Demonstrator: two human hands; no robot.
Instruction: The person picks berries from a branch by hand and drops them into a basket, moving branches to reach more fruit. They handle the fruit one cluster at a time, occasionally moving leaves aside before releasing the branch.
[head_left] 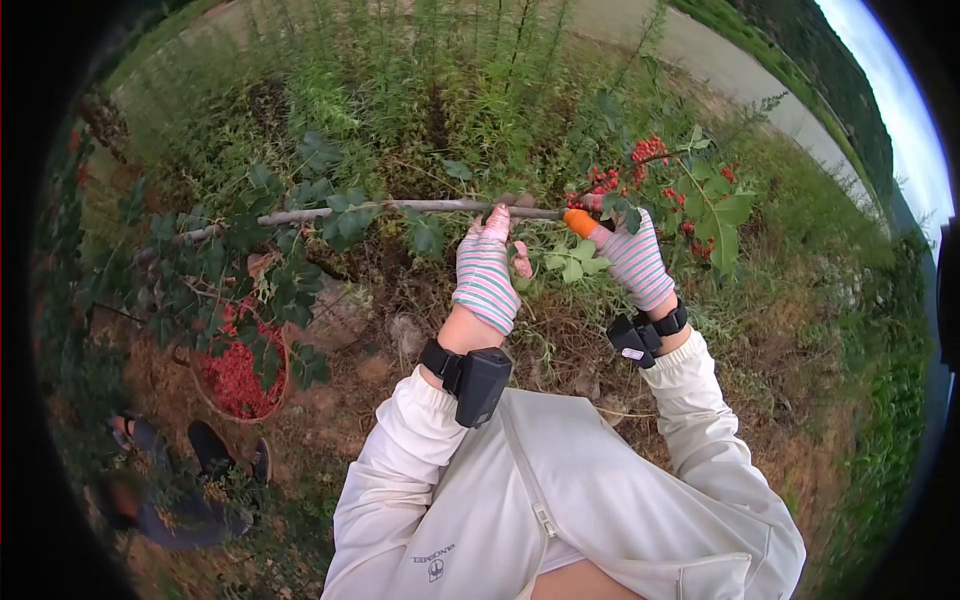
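Note:
A long grey-brown branch [440,206] runs across the view in front of me. My left hand [485,272], in a striped fingerless glove, is closed around its middle. Further right, my right hand [636,258] wears a matching glove and an orange thumb cover [580,223]. Its fingers close on the branch near the right end, where the thumb lies along the front. Clusters of small red berries [648,152] and green leaves [724,215] grow just beyond that hand. A leafy sprig [576,259] hangs between the two hands.
At lower left, a round basket [284,392] holds a heap of red berries [240,375], partly covered by leaves. Another person [190,500] in dark clothing is beside it. Tall weeds [480,90] stand ahead, with a pale strip of ground or water [745,75] behind them.

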